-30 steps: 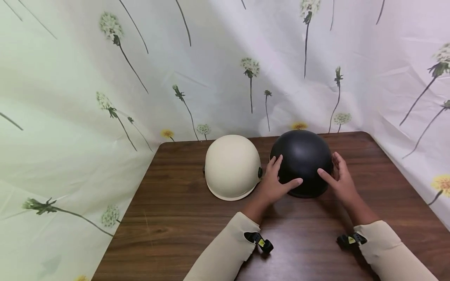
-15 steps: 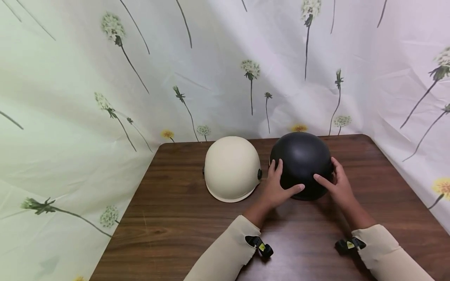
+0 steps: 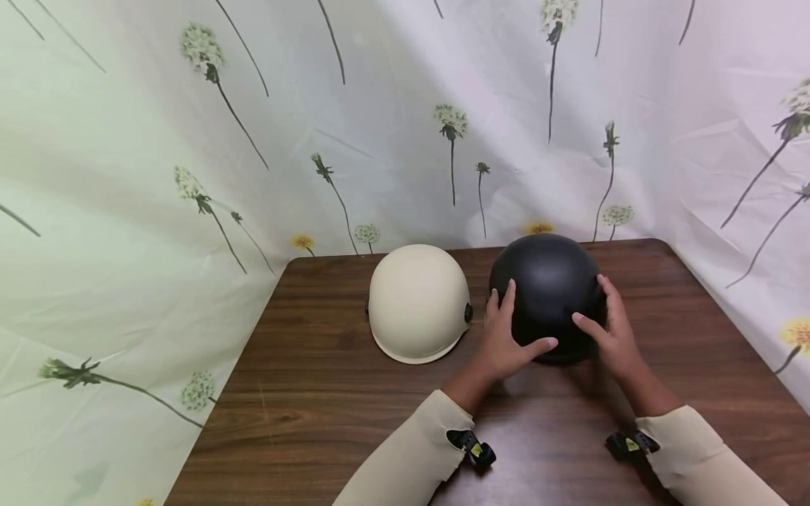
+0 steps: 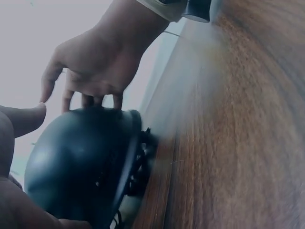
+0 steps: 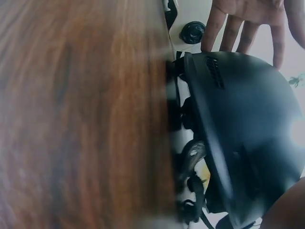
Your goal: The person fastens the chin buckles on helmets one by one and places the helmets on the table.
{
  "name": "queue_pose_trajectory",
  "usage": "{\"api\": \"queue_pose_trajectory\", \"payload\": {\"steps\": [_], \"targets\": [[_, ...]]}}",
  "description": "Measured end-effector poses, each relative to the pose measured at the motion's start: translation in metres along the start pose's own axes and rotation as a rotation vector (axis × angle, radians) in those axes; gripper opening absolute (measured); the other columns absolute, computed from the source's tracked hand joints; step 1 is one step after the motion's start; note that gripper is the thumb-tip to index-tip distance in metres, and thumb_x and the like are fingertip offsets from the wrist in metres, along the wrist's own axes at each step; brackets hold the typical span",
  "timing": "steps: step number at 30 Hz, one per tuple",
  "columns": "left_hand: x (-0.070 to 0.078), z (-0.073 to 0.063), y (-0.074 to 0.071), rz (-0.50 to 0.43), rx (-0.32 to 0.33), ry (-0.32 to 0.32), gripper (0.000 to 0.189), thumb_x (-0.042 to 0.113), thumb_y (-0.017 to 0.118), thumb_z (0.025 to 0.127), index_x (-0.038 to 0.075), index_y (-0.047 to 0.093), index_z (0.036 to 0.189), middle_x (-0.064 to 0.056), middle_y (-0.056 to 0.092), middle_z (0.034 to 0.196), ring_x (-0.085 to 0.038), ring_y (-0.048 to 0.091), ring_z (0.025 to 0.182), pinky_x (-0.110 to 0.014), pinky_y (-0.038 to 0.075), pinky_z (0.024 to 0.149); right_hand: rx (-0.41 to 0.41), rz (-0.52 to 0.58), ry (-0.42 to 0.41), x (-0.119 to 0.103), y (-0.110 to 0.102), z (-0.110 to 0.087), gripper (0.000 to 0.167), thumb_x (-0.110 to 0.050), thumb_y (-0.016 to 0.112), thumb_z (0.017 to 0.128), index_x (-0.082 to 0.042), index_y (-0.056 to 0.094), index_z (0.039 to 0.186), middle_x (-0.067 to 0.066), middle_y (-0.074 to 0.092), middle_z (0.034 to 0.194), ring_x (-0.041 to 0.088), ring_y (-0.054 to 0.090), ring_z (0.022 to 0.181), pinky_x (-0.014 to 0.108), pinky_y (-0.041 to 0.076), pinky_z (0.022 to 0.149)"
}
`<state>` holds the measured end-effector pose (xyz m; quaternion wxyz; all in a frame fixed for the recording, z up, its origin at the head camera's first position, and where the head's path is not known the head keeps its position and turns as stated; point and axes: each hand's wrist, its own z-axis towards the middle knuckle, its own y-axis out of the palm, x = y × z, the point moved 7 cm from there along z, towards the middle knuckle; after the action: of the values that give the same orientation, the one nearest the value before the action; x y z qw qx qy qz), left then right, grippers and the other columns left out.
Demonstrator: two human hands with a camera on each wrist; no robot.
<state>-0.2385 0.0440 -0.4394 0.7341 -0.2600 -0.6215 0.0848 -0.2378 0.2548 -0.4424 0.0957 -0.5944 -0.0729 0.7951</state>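
Note:
Both of my hands hold a black helmet (image 3: 547, 281), crown up, at the right of the table. My left hand (image 3: 503, 344) has its fingers along the left side and its thumb across the near face. On the opposite side my right hand (image 3: 619, 341) lies with fingers spread and thumb over the front. Dark straps (image 5: 193, 157) hang below the helmet's rim in the right wrist view, between rim and tabletop. A beige helmet (image 3: 418, 302) with a black side button (image 3: 468, 313) stands just left of my left hand.
The brown wooden table (image 3: 304, 393) ends in rounded back corners. Behind it and along its sides hangs a white sheet (image 3: 399, 140) printed with dandelions. Black straps (image 3: 473, 448) are on both wrists, over beige sleeves (image 3: 405, 450).
The black helmet has shifted slightly right and toward me, both hands keeping to its sides. The beige helmet has stayed in place.

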Motion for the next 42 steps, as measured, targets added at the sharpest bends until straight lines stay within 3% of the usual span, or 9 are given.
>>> {"api": "queue_pose_trajectory", "payload": {"steps": [5, 10, 14, 17, 19, 25, 31, 35, 42], "targets": [[0.003, -0.003, 0.0, -0.005, 0.041, 0.005, 0.116, 0.052, 0.082, 0.086, 0.04, 0.003, 0.169, -0.016, 0.01, 0.175, -0.042, 0.015, 0.159, -0.071, 0.033, 0.115, 0.073, -0.071, -0.141, -0.018, -0.003, -0.006, 0.084, -0.002, 0.067, 0.094, -0.004, 0.025, 0.166, 0.021, 0.011, 0.174, 0.046, 0.007, 0.159, 0.074, 0.003, 0.12], [0.006, -0.007, 0.002, -0.003, 0.079, 0.009, 0.117, 0.055, 0.082, 0.086, 0.042, 0.0, 0.168, -0.018, 0.011, 0.173, -0.043, 0.019, 0.157, -0.07, 0.034, 0.114, 0.112, -0.106, -0.178, -0.031, -0.006, -0.01, 0.08, 0.0, 0.07, 0.09, -0.004, 0.036, 0.162, 0.019, 0.019, 0.172, 0.046, 0.014, 0.158, 0.072, 0.008, 0.12], [0.009, -0.009, 0.004, -0.014, 0.106, 0.017, 0.117, 0.054, 0.082, 0.086, 0.043, -0.001, 0.168, -0.019, 0.013, 0.171, -0.043, 0.022, 0.156, -0.068, 0.035, 0.114, 0.161, -0.113, -0.21, -0.04, -0.01, -0.012, 0.076, 0.003, 0.072, 0.087, -0.004, 0.046, 0.158, 0.017, 0.028, 0.17, 0.039, 0.023, 0.157, 0.048, 0.017, 0.126], [0.011, -0.012, 0.006, -0.02, 0.129, 0.026, 0.114, 0.053, 0.081, 0.088, 0.043, 0.001, 0.168, -0.02, 0.014, 0.171, -0.041, 0.023, 0.155, -0.066, 0.035, 0.115, 0.196, -0.091, -0.275, -0.048, -0.011, -0.014, 0.073, 0.008, 0.072, 0.084, 0.0, 0.051, 0.153, 0.019, 0.034, 0.168, 0.031, 0.03, 0.156, 0.028, 0.023, 0.121], [0.012, -0.014, 0.008, -0.03, 0.141, 0.036, 0.111, 0.054, 0.079, 0.089, 0.043, 0.002, 0.168, -0.019, 0.014, 0.171, -0.04, 0.023, 0.156, -0.065, 0.035, 0.116, 0.226, -0.08, -0.329, -0.052, -0.011, -0.016, 0.07, 0.011, 0.072, 0.081, 0.004, 0.055, 0.148, 0.022, 0.038, 0.164, 0.025, 0.034, 0.154, 0.022, 0.025, 0.117], [0.016, -0.018, 0.012, -0.109, 0.158, 0.079, 0.105, 0.053, 0.074, 0.093, 0.039, 0.003, 0.169, -0.015, 0.014, 0.171, -0.034, 0.023, 0.155, -0.064, 0.033, 0.117, 0.346, -0.016, -0.522, -0.072, -0.013, -0.024, 0.06, 0.016, 0.07, 0.072, 0.019, 0.06, 0.131, 0.036, 0.049, 0.15, 0.03, 0.046, 0.147, 0.029, 0.033, 0.119], [0.014, -0.021, 0.015, -0.218, 0.156, 0.072, 0.097, 0.051, 0.068, 0.098, 0.033, 0.006, 0.17, -0.006, 0.016, 0.172, -0.023, 0.025, 0.155, -0.054, 0.037, 0.118, 0.458, 0.168, -0.669, -0.1, -0.01, -0.035, 0.046, 0.015, 0.068, 0.072, 0.028, 0.062, 0.115, 0.039, 0.057, 0.139, 0.039, 0.057, 0.136, 0.037, 0.041, 0.117], [0.013, -0.025, 0.02, -0.271, 0.181, 0.066, 0.094, 0.049, 0.067, 0.1, 0.028, 0.008, 0.17, -0.004, 0.018, 0.171, -0.02, 0.026, 0.155, -0.046, 0.042, 0.116, 0.512, 0.228, -0.694, -0.105, -0.009, -0.038, 0.042, 0.015, 0.066, 0.072, 0.03, 0.061, 0.111, 0.039, 0.057, 0.137, 0.043, 0.058, 0.132, 0.039, 0.043, 0.116], [0.015, -0.026, 0.017, -0.219, 0.275, 0.092, 0.094, 0.051, 0.068, 0.099, 0.013, 0.017, 0.168, -0.008, 0.014, 0.173, -0.027, 0.026, 0.156, -0.057, 0.034, 0.12, 0.574, 0.173, -0.666, -0.106, -0.008, -0.038, 0.033, 0.016, 0.065, 0.077, 0.029, 0.062, 0.107, 0.037, 0.059, 0.134, 0.044, 0.058, 0.13, 0.039, 0.045, 0.114]]}}
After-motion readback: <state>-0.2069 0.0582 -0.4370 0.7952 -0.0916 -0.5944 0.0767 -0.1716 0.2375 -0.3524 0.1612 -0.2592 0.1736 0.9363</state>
